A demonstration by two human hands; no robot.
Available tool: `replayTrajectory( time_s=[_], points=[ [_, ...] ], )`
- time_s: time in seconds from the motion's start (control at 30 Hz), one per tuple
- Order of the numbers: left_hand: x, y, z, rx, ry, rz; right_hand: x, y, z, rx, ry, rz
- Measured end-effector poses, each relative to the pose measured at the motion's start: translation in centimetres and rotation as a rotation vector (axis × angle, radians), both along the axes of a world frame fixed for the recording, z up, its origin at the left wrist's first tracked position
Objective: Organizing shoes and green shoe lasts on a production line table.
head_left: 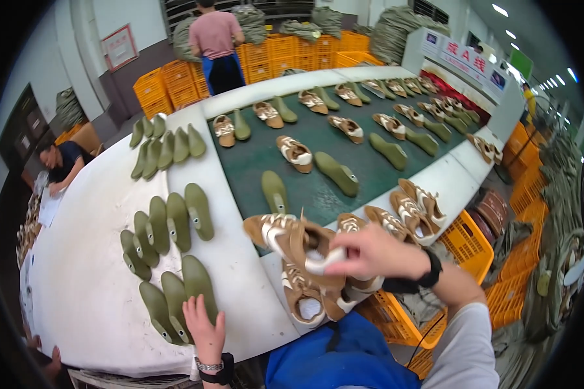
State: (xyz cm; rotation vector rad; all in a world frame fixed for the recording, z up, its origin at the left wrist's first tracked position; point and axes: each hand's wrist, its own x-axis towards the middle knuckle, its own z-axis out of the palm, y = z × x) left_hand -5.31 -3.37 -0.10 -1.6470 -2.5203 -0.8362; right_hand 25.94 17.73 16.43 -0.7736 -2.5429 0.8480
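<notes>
In my right hand (379,251) is a brown and white lace-up shoe (282,240), gripped at the heel, its toe pointing left over the belt's near corner. Below it and partly covered stands another brown and white shoe (303,295), among several alike along the near edge. My left hand (204,327) rests with fingers apart at the near end of a green shoe last (198,282). Two more green lasts (157,308) lie close beside that one on the white table (97,259).
On the green belt (240,175) are rows of shoes and lasts. More lasts (169,150) stand farther back on the table. Orange crates (464,246) are at my right. Beyond the belt, a person (217,42) stands by stacked orange crates; another person (65,159) sits at the left.
</notes>
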Motion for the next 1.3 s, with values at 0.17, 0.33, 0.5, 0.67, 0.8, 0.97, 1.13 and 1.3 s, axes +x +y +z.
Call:
replayTrajectory(
  time_s=[0.17,0.33,0.5,0.67,0.8,0.97,1.13,1.3],
  points=[
    [0.4,0.6,-1.3,0.015,0.032,-0.001,-8.9,11.3,-1.0,0.035,-0.042,-0.038],
    [-0.7,1.1,-2.9,0.052,0.063,0.067,-19.5,19.5,-7.2,-0.213,-0.322,-0.22],
    [-0.2,1.1,-1.6,0.042,0.172,0.089,-26.2,23.7,-15.8,-0.044,-0.303,-0.455],
    [-0.1,1.3,-1.6,0.086,0.122,0.096,-26.9,25.0,-19.8,-0.093,-0.23,-0.525],
    [-0.3,1.3,-1.2,0.086,0.117,0.089,-24.8,24.3,-18.8,0.138,-0.45,-0.511],
    [-0.5,1.7,-1.1,0.094,0.117,0.069,-21.4,22.4,-16.2,0.061,-0.989,-0.289],
    [-0.7,1.7,-1.8,0.089,0.144,0.054,-19.5,22.4,-22.3,-0.01,-0.777,-0.472],
    [-0.7,0.9,-3.5,0.069,0.141,0.109,-19.2,22.5,-23.5,0.013,-0.71,-0.422]
  ],
)
